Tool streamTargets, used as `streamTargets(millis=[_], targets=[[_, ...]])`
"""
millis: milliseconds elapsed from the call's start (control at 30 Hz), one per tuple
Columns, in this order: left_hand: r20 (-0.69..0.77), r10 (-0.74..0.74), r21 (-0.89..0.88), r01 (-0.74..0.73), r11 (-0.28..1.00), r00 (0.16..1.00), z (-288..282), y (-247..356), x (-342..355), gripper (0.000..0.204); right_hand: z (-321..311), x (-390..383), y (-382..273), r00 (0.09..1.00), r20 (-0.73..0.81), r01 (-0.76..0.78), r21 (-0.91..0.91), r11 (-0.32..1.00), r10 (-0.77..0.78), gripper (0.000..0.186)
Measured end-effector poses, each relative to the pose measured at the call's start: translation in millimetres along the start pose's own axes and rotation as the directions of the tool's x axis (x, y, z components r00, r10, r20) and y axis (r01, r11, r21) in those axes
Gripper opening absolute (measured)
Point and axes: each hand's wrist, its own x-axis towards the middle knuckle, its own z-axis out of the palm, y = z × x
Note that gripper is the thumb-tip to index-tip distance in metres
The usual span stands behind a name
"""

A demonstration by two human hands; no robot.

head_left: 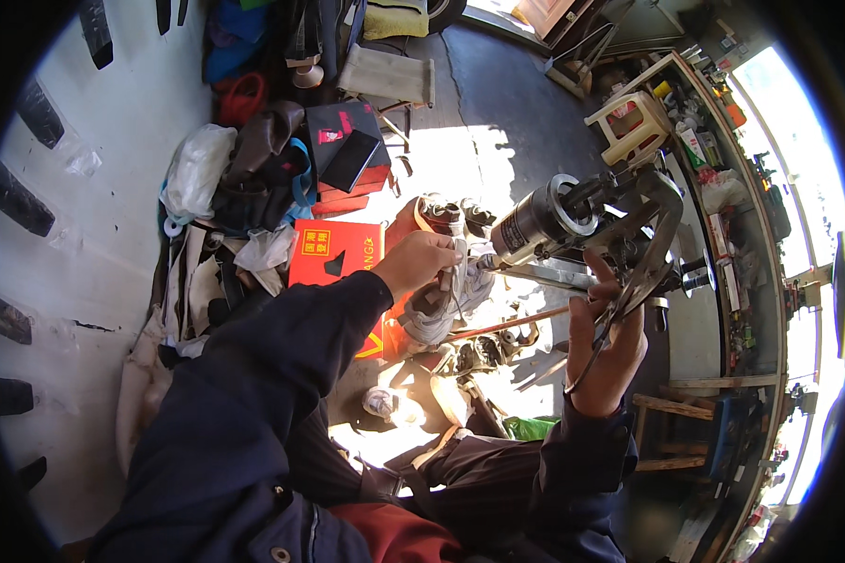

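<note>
My left hand [413, 263] pinches a light grey shoe [438, 314] beside the working end of a metal sewing machine [540, 220], left of the machine's cylinder. My right hand [606, 366] grips a curved metal handle [634, 291] on the machine's right side, index finger raised along it. The shoe's far part is partly hidden by my left fingers. A red printed box [324, 244] lies just left of my left hand, under my forearm.
Several shoes [483, 352] lie on the sunlit floor below the machine. Bags [197, 174] and scraps are piled at left beside a pale wall. A folding stool [385, 75] stands behind, a plastic stool [629, 127] at back right, and a cluttered shelf [737, 263] along the right.
</note>
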Motion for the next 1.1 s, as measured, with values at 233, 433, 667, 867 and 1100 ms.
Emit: streamTargets(millis=[233,433,667,867,1100], targets=[[-0.059,-0.018,0.025,0.020,0.999,0.998,2,-3,0,0.019,12,-8,22,1.000,-0.006,-0.028,-0.023,0.999,0.028,0.021],[-0.042,-0.003,0.033,0.005,0.999,0.999,3,-3,0,0.020,19,-10,33,0.995,-0.092,-0.038,0.101,0.994,0.047,0.017],[-0.044,-0.013,0.043,0.015,0.999,0.999,10,12,-9,0.019,29,-19,43,0.974,-0.225,0.038,0.230,0.972,0.015,0.028],[-0.076,-0.039,0.052,0.043,0.998,0.996,11,14,-10,0.019,32,-67,47,0.977,-0.035,-0.156,0.564,0.811,0.212,0.029],[0.000,-0.038,-0.047,0.038,0.998,0.999,7,6,-5,0.020,75,-122,53,0.633,0.744,-0.773,0.594,0.221,0.214,0.082]])
